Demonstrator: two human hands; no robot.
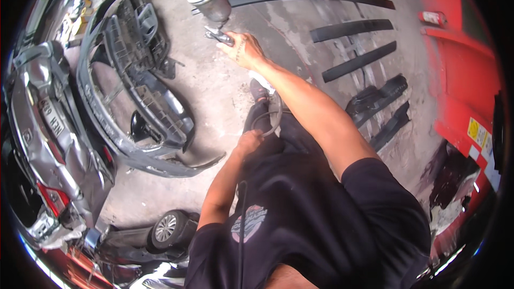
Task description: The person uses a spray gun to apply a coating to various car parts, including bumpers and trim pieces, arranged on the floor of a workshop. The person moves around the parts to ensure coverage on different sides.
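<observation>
Metal-cupped spray gun [214,13], probably top-heavy, sits gripped by its handle in the right hand [243,48]; left hand [249,142] loosely curls round 1 hose [270,120].

Grey concrete floor [225,91] — daylit, stained

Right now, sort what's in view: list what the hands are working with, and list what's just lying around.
In hand:
- spray gun, gripped by the right hand
- hose, held by the left hand

Lying about:
- black trim strips
- grey bumper
- silver car body part
- wheel
- red panel
</observation>
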